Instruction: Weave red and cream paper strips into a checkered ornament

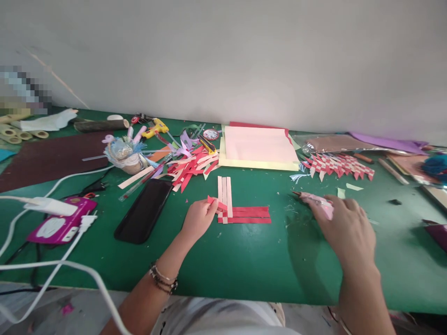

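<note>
Between the thumb and fingers of my left hand (pixel 200 217) is the end of a red paper strip (pixel 218 204), lifted off the table. It sits at the left side of a small woven piece (pixel 225 217), where upright cream strips (pixel 225 190) cross flat red strips (pixel 251 214) in an L shape. Off to the right, my right hand (pixel 349 228) is closed around a pink, wrapped tube (pixel 319 203) with a dark pointed tip aimed left. Its lower part is hidden by the hand.
A black phone (pixel 143 211) lies left of my left hand. Behind are loose paper strips (pixel 192 168), a yellow glue gun (pixel 156 128), cream sheets (pixel 258 144) and a finished red-and-cream woven band (pixel 338 166). A magenta power strip (pixel 63 221) with white cables occupies the left.
</note>
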Available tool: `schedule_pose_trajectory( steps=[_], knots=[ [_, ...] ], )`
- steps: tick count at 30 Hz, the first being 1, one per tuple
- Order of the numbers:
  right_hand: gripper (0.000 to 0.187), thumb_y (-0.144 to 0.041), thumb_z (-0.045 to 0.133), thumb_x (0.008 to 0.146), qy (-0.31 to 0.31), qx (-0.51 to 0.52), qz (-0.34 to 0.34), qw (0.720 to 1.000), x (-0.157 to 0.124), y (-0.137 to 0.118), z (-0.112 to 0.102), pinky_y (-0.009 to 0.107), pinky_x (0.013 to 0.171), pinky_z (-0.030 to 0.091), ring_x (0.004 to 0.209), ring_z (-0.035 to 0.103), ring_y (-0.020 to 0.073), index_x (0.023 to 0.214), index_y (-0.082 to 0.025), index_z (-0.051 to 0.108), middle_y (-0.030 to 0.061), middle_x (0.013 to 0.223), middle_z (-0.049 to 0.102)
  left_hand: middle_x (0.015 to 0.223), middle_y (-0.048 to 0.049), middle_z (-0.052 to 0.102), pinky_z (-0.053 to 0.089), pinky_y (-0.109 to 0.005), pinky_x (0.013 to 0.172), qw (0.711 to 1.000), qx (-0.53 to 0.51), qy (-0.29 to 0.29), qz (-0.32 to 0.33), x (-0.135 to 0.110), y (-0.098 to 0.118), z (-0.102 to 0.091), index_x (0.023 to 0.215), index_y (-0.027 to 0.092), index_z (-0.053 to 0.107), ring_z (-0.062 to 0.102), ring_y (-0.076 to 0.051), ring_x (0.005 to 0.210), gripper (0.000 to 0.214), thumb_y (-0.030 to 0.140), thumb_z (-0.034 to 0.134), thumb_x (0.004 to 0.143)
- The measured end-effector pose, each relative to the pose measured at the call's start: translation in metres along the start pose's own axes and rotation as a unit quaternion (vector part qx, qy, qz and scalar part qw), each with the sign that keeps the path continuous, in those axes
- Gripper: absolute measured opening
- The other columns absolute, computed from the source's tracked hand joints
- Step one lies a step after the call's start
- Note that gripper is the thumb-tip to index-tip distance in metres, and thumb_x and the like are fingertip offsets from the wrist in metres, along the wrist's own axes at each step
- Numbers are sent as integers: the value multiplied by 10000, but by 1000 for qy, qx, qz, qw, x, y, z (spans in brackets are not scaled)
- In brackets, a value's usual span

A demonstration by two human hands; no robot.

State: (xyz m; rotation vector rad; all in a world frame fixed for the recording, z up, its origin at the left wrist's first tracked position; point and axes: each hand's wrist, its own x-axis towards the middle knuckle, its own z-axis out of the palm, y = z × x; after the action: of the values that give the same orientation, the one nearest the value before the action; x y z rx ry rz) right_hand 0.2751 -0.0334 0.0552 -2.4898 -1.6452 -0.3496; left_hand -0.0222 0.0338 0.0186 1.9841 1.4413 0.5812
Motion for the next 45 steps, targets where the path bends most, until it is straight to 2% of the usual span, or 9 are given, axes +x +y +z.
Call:
schedule_pose_trajectory(
  steps=[3,6,8,11,17,24,33,39,45],
  knots=[
    [389,-327,476,823,-62,164,-160,971,-5,-61,-14,296,668,405,812,578,200,1174,-160,472,97,933,604,713,-50,707,424,-238,582,1000,-8,-4,-18,-1,2,-1,608,159,643,637,-171,647,517,366,276,908],
    [592,-292,537,773,-180,254,-308,899,-12,-119,-12,294,726,401,726,587,159,1314,-193,319,41,885,630,733,-30,703,430,-225,619,1000,-7,-6,3,-3,3,-2,739,174,665,637,-166,712,494,366,247,917],
    [575,-291,537,766,-213,275,-336,875,-14,-144,-7,300,757,385,749,588,161,1298,-189,346,48,921,638,718,-20,689,418,-222,594,1000,9,-4,24,-4,3,-3,801,185,656,625,-163,692,476,374,235,919],
    [385,-266,495,789,-218,292,-317,876,-11,-161,-4,300,774,359,784,584,158,1166,-193,488,49,960,642,722,-10,669,390,-222,563,998,20,-6,55,-7,3,-4,805,198,633,605,-160,674,463,393,227,913],
    [219,-330,466,808,-232,347,-243,875,2,-148,-6,249,652,363,540,493,111,940,-210,592,-39,580,576,793,9,663,378,-221,561,996,-4,-26,84,-8,2,-6,920,210,578,598,-151,704,372,411,268,883],
    [199,-316,468,776,-223,447,-138,856,11,-103,12,227,562,377,645,539,133,874,-206,601,3,721,615,870,17,660,408,-222,648,995,29,-46,88,-7,4,-4,836,225,639,591,-136,776,300,342,365,871],
    [200,-197,415,786,-186,368,-186,892,-2,-72,38,256,641,398,698,553,146,883,-195,589,28,821,616,966,-27,591,432,-300,737,966,163,-75,189,-20,7,-2,1060,226,583,547,-184,894,293,376,472,834],
    [202,-172,379,830,-151,296,-238,913,-5,-71,44,306,743,332,664,542,133,890,-203,570,24,852,622,1012,-58,565,445,-333,732,950,224,-84,200,-25,11,-1,1103,207,559,542,-205,909,354,414,467,832],
    [236,-146,363,840,-142,242,-235,931,-9,-70,46,324,748,248,705,557,139,979,-212,542,30,917,633,978,-52,578,442,-322,706,947,239,-81,199,-25,13,0,1093,203,549,550,-201,880,358,430,463,830]
  ],
)
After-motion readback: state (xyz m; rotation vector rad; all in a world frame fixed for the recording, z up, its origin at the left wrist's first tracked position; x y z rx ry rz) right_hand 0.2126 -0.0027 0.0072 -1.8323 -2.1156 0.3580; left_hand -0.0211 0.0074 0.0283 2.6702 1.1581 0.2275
